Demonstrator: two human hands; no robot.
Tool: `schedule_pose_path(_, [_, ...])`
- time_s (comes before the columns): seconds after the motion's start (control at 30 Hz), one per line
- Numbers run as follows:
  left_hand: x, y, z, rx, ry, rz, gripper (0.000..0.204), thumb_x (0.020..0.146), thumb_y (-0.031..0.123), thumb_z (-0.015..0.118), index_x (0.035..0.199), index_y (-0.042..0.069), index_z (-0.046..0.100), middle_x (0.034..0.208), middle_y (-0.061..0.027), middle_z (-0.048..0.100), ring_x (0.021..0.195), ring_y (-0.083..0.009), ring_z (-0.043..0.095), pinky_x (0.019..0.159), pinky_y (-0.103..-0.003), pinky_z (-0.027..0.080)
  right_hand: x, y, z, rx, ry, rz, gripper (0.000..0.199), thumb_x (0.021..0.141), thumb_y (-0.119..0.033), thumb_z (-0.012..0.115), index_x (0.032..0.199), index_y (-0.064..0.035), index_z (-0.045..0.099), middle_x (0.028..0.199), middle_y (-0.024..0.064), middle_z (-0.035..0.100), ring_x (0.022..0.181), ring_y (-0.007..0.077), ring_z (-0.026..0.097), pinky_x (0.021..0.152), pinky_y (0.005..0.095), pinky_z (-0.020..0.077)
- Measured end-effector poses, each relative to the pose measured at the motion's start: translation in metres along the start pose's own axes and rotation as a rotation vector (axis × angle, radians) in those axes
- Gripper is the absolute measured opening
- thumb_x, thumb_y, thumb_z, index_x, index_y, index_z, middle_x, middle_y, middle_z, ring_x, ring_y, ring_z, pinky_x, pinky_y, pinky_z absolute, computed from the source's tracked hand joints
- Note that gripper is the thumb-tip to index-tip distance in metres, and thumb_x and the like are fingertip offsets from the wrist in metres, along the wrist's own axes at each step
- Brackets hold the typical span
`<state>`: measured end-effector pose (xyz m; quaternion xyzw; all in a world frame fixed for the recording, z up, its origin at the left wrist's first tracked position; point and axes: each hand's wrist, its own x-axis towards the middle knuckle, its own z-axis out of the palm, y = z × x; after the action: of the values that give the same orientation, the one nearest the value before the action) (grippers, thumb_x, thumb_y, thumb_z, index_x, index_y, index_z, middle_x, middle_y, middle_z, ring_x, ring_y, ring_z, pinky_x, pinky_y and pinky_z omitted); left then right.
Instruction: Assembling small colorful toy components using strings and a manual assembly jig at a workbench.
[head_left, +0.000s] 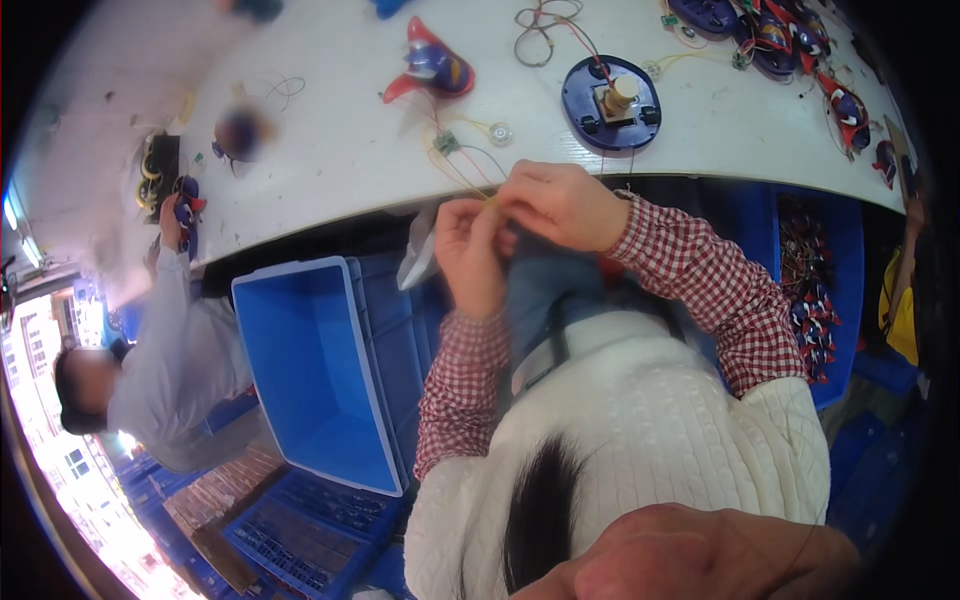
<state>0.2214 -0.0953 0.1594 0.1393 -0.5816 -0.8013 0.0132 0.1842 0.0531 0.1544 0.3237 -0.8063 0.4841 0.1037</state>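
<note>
My left hand [472, 252] and my right hand [563, 205] meet just off the table's near edge, fingertips almost touching. Both are closed in a pinch on thin wires [466, 180]; the exact spot they grip is hidden by the fingers. Those wires run up to a small green circuit board [447, 143] lying on the white table. Beside the board is a small round metallic disc [500, 133] on yellow leads. Further back, a red, purple and white plastic shell [437, 68] is joined to the board by wires.
On the table [330, 130], a dark blue oval base [590, 128] carries a cream cylindrical part [624, 92]. More wired shells [770, 45] crowd the far right. A blue bin [300, 270] stands at left, another [846, 240] holding parts at right. A co-worker's hand [172, 222] works at left.
</note>
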Motion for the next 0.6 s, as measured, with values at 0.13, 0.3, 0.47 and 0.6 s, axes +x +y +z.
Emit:
schedule_pose_path(0.13, [0.001,-0.004,-0.006,0.021,-0.015,-0.018,0.007,0.087,0.004,0.058,0.093,0.002,0.055,0.070,-0.0051,0.059,0.050,-0.0086,0.051,0.045,-0.016,0.039,-0.005,0.004,0.006,-0.020,0.024,-0.038,0.012,0.077,-0.006,0.064,0.088,-0.0064,0.058,0.086,0.0056,0.057,0.068,0.0217,0.057,0.061,0.0291,0.0476])
schedule_pose_path(0.3, [0.007,-0.008,-0.012,0.174,-0.096,0.008,0.017,0.085,0.006,0.062,0.100,0.001,0.055,0.081,-0.0080,0.060,0.061,-0.0118,0.054,0.053,-0.020,0.042,-0.009,0.003,-0.002,-0.051,0.046,-0.045,0.014,0.076,-0.003,0.065,0.089,-0.0046,0.059,0.085,0.0069,0.057,0.067,0.0219,0.057,0.060,0.0282,0.0483])
schedule_pose_path(0.47, [0.017,0.005,0.002,0.861,0.035,0.730,0.042,0.079,0.016,0.070,0.113,0.000,0.050,0.103,-0.0153,0.055,0.086,-0.0208,0.054,0.073,-0.029,0.046,-0.046,-0.006,-0.060,-0.070,0.205,0.028,0.021,0.076,-0.003,0.069,0.095,-0.0037,0.060,0.087,0.0053,0.056,0.065,0.0166,0.053,0.058,0.0227,0.0453])
schedule_pose_path(0.6, [0.040,0.012,0.066,0.963,-0.464,0.872,0.081,0.067,0.028,0.079,0.129,-0.004,0.038,0.124,-0.0220,0.044,0.114,-0.0358,0.044,0.098,-0.044,0.037,-0.034,0.007,-0.102,0.073,0.502,0.354,0.028,0.075,-0.007,0.072,0.100,-0.0032,0.060,0.090,0.0040,0.057,0.066,0.0124,0.049,0.058,0.0200,0.0420])
